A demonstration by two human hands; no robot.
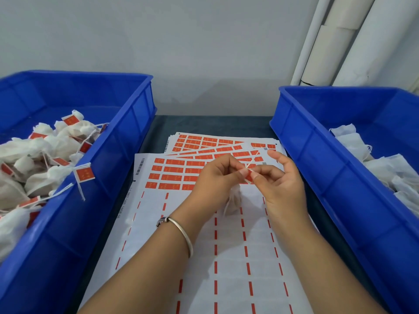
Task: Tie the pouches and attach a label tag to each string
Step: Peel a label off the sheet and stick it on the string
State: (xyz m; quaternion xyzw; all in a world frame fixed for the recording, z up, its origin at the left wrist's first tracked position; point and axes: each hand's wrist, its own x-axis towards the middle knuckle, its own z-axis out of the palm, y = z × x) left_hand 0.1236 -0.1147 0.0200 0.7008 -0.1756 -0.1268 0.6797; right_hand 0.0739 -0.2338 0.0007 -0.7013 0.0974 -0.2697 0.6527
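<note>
Head view: pale wall behind, white pipes (335, 41) in rt corner, dark tabletop (204, 123) below. 2 blue plastic bins, rigid, ribbed walls. Left bin (118, 141) holds a heap of soft white fabric pouches (40, 164) w/ strings and orange tags; exact count cannot be told. Right bin (317, 150) holds plain white pouches (385, 168), no tags seen. Between bins: several overlapping label sheets (172, 168), paper, orange rectangular stickers in rows; nearest sheet mostly peeled, red dashes left. Left hand (215, 182) and right hand (281, 184) meet above the sheets, thumb and forefinger tips of each pinched on an orange label tag (249, 176) around a thin string (251, 162); other fingers loose. 1 white pouch (233, 200) hangs below the hands. Silver bangle (181, 232) on left wrist.
</note>
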